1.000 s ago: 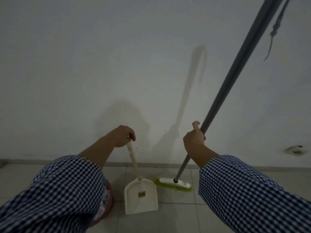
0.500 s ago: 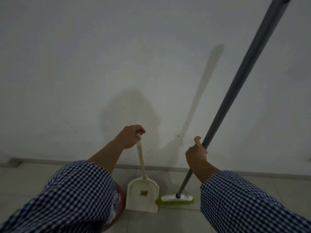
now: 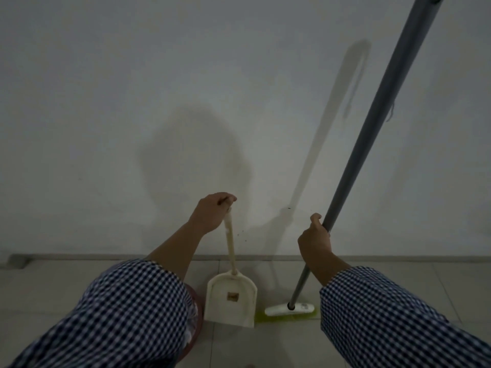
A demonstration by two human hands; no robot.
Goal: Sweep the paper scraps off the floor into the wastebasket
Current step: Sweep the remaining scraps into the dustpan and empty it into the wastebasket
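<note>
My left hand point(image 3: 211, 212) grips the top of the cream dustpan's long handle; the dustpan point(image 3: 230, 301) stands upright on the tiled floor close to the wall. My right hand point(image 3: 314, 239) holds the grey pole of the broom point(image 3: 372, 134), whose white head with green bristles point(image 3: 291, 310) rests on the floor right of the dustpan. A reddish wastebasket point(image 3: 195, 322) shows only as a rim behind my left sleeve. No paper scraps can be seen on the floor.
A plain white wall point(image 3: 132, 102) fills most of the view, with a low skirting strip point(image 3: 79, 256) where it meets the pale tiled floor point(image 3: 279, 349). My checked sleeves cover the lower corners.
Both the dustpan and the broom have drawn closer to the wall and stand more upright. The broom head shifted right, and my view tilted up a little.
</note>
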